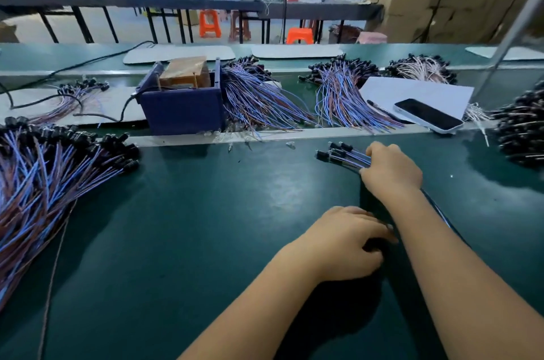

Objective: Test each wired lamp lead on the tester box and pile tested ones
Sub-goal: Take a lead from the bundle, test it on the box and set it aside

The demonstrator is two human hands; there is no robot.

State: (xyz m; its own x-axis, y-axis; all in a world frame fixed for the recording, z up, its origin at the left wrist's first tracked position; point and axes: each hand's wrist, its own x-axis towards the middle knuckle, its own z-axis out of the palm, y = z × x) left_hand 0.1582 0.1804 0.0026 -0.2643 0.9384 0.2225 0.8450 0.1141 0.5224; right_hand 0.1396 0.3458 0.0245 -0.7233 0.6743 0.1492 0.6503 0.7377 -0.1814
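Observation:
My right hand [393, 169] grips a small bundle of lamp leads [341, 155] with blue and brown wires and black lamp heads that point left over the green belt. Below it my left hand [350, 243] lies with curled fingers at the wire ends of the same bundle, right under my right forearm; whether it grips those ends is hidden. The dark blue tester box [182, 106] with a brown block on top stands at the far left of centre. A big pile of leads [44, 177] lies at the left edge.
More heaps of leads [259, 97] [344, 94] lie beside the box and at the right edge [521, 130]. A phone [428, 115] and a pen [382, 109] rest on a white sheet [418, 91]. A black cable [70, 66] runs leftward from the box.

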